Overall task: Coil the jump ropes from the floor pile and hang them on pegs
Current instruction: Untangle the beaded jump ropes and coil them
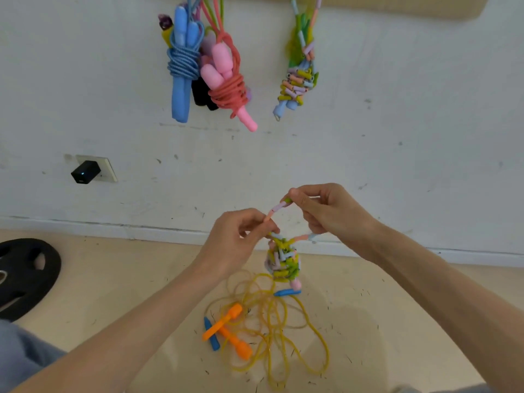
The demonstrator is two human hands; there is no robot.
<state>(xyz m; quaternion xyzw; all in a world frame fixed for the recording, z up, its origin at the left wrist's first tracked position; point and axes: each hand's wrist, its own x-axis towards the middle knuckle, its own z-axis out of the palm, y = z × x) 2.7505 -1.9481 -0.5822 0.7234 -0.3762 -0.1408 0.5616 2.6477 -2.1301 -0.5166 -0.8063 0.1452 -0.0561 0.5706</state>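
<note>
A coiled beaded jump rope (283, 263) in pastel colours hangs between my hands above the floor. My left hand (238, 239) pinches the top of the bundle. My right hand (323, 211) pinches a beaded strand that arcs over to the left hand. On the floor below lies a loose yellow rope (272, 333) with orange handles (229, 330) and blue handles (211, 334). On the wall hang coiled ropes: a blue one (183, 66), a pink one (226, 83) and a beaded one (297, 80).
A black weight plate (25, 276) lies on the floor at the left. A black charger (85, 172) sits in a wall socket. A tan board (397, 4) runs along the top of the white wall.
</note>
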